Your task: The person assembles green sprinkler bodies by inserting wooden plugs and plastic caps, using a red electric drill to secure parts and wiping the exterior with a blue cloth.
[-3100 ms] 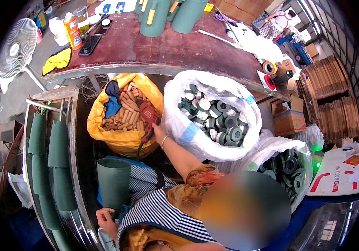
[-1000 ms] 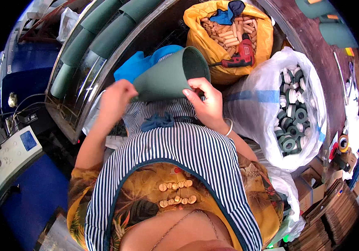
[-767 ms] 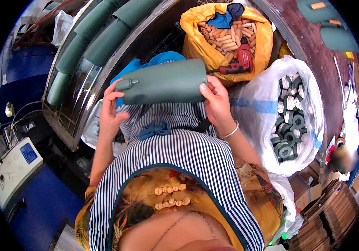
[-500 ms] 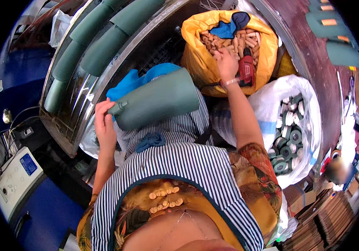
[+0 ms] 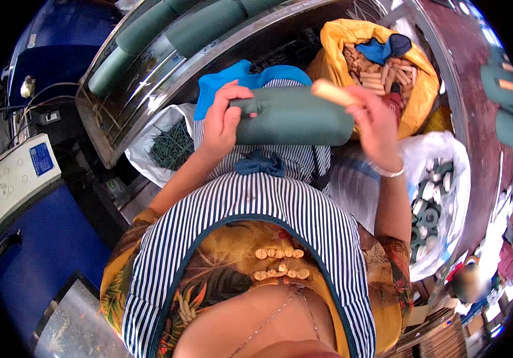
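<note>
A dark green cone-shaped tube [image 5: 295,117] lies sideways across my lap. My left hand [image 5: 223,119] grips its narrow end. My right hand [image 5: 375,122] holds a short pale wooden stick [image 5: 333,92] at the tube's wide end. Behind it stands a yellow sack [image 5: 382,65] full of the same wooden sticks, with a blue cloth and a red tool on top.
A white sack [image 5: 435,203] of green rings sits at my right. A metal rack [image 5: 167,53] holding several green cones runs along the top left. A blue cloth [image 5: 232,80] lies under the tube. A blue and white machine [image 5: 23,191] stands at the left.
My right hand went from the tube to the yellow sack and came back with a wooden stick. The tube has turned to lie level on my lap.
</note>
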Motion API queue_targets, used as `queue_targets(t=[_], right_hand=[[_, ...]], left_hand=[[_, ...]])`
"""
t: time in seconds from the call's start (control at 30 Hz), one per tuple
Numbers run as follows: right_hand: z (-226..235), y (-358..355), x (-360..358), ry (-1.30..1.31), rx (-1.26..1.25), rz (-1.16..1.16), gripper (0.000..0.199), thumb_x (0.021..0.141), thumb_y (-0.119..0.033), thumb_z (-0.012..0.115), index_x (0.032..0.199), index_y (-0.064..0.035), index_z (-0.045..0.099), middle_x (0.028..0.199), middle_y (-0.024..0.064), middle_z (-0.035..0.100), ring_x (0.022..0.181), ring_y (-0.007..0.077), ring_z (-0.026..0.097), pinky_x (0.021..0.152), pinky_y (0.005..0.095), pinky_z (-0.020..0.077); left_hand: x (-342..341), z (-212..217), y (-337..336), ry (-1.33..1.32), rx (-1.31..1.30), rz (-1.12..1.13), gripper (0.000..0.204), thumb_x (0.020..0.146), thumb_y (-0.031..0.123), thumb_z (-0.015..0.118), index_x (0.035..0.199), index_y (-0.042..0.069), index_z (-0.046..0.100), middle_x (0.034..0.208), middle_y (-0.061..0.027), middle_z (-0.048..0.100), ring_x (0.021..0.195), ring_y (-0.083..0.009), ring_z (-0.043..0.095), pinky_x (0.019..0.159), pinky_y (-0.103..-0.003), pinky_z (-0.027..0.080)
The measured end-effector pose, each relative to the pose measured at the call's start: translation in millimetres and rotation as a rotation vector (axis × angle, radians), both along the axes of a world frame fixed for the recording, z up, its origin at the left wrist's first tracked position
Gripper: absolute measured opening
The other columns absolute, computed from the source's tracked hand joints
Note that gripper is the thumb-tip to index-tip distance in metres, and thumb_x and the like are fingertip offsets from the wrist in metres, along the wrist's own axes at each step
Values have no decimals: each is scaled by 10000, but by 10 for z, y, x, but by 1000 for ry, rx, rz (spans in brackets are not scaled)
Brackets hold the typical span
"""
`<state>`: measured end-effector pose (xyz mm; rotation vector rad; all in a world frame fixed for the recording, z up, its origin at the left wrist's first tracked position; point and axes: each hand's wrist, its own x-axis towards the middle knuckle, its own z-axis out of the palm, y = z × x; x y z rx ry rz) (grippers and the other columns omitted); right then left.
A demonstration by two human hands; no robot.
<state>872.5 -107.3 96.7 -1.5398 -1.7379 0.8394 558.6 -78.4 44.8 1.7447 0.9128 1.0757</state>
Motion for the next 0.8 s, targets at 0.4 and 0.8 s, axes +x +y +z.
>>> queue_targets(t=[0.4, 0.8], right_hand=[[299, -804, -618, -68, 395, 64, 394, 804, -77, 651, 1198, -82, 645, 1020, 118, 630, 933, 289, 614, 823, 379, 505], [93, -165, 175, 185, -70, -494, 302, 881, -176, 642, 1155, -55, 600, 922, 115, 664, 849, 257, 657, 760, 368, 513]], left_hand=[[126, 417, -200, 68, 150, -247, 431, 756, 312, 784, 1036, 67, 567, 990, -106, 637, 999, -310, 603, 1043, -522, 377], [1083, 702, 955, 372, 9, -443, 410, 621, 68, 839, 976, 30, 637, 906, -83, 627, 953, -274, 590, 948, -397, 427]])
